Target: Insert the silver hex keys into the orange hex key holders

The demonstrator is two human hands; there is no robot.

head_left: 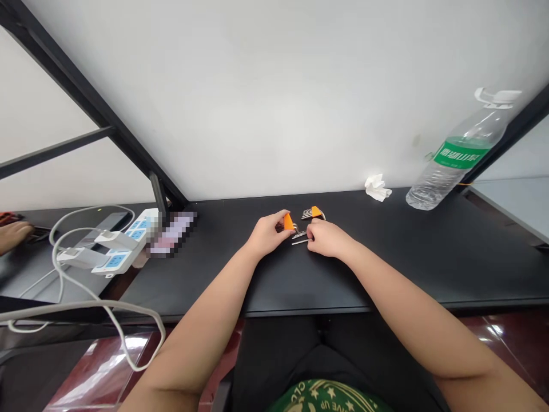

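My left hand [266, 233] is closed around an orange hex key holder [289, 221], with some metal keys showing beside it. Just to the right, my right hand [326, 236] has its fingers curled together at the end of a loose hex key [301, 242], low over the black table [206, 269]. Another thin metal key seems to lie between the hands, partly covered by the right fingers. Beyond my right hand rests a second orange hex key set [316, 212], its row of keys pointing left.
A large clear bottle [454, 154] with a green label stands at the back right, near crumpled tissue [377, 187]. To the left are a white power strip [128, 243], looping white cables [107, 303] and a pixelated object [174, 233]. Another person's hand [15, 236] is at the far left.
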